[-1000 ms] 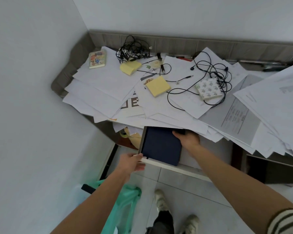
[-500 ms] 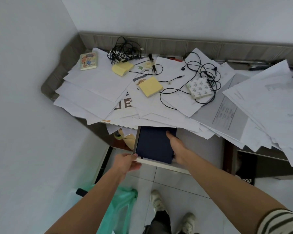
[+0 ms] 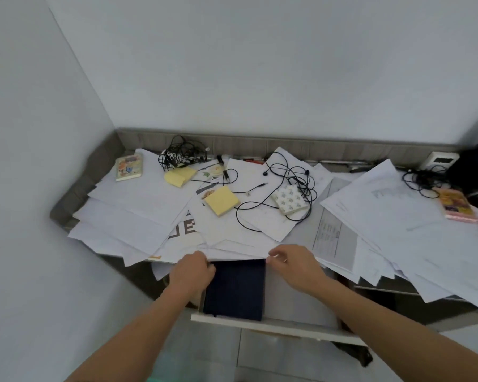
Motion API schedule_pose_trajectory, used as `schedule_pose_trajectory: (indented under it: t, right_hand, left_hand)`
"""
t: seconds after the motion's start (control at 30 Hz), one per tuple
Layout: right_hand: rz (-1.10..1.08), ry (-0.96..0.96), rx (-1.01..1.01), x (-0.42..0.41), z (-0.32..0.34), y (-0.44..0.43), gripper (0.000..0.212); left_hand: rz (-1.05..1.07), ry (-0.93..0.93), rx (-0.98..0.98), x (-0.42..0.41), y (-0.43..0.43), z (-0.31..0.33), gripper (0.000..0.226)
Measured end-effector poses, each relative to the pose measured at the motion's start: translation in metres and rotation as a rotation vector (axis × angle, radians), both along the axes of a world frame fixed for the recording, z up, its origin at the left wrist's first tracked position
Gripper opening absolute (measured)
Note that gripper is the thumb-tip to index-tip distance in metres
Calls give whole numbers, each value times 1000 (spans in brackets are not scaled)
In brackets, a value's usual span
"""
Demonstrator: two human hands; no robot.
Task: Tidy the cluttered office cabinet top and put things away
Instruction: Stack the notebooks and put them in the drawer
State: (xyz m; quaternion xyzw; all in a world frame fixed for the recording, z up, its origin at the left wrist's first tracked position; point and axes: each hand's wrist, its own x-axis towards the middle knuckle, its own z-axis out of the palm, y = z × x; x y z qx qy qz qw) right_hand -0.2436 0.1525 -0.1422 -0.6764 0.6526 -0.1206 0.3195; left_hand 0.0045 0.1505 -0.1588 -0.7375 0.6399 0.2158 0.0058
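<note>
- Neither grip is certain. The left hand (image 3: 192, 272) shows only its back, fingers curled under at the paper edge. The right hand (image 3: 293, 264) has loosely bent fingers, thumb and forefinger tips at the overhanging sheets. I cannot tell whether either pinches paper.
- Between the 2 hands and just below them, the dark blue notebook (image 3: 235, 288) lies flat in the open drawer (image 3: 276, 328). So 1 item looks put away.
- Nearly everything else seems left to do. Just beyond the fingertips, loose papers (image 3: 138, 205) smother the cabinet top (image 3: 66, 208).
- Further beyond sit 2 yellow sticky pads (image 3: 222, 201), a tangle of black cables (image 3: 182, 155), an earphone lead (image 3: 287, 172) and a patterned white block (image 3: 289, 199).
- A small picture book (image 3: 129, 166) lies far beyond the left hand; a pink-edged booklet (image 3: 457, 206) lies well out from the right hand.
- The drawer is not yet pushed in.
- Hidden: the left fingertips, and the drawer's back under the overhanging sheets. A dark shape (image 3: 475, 183) far beyond the right hand is cut off by the frame. Print on the sheets is too blurred to read.
</note>
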Motion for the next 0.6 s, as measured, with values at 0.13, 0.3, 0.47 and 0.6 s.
schedule_pose_trajectory:
  t: [0.13,0.3,0.47,0.6]
  right_hand:
    - [-133,-12,-103,-20,19,-37,30]
    - [-286,10,-120,-50,29,-88,31]
    - [-329,55,-23,-66,24,-137,47]
    - [-223,213,69,-66,16,-161,63]
  left_hand:
    - [-23,3,-179,-19,-39,30,33]
    - [-76,43,-275,-54,-72,55,23]
    - [-205,175,-115,-79,-98,36,28]
    - [-237,148,31,-84,-107,17,38]
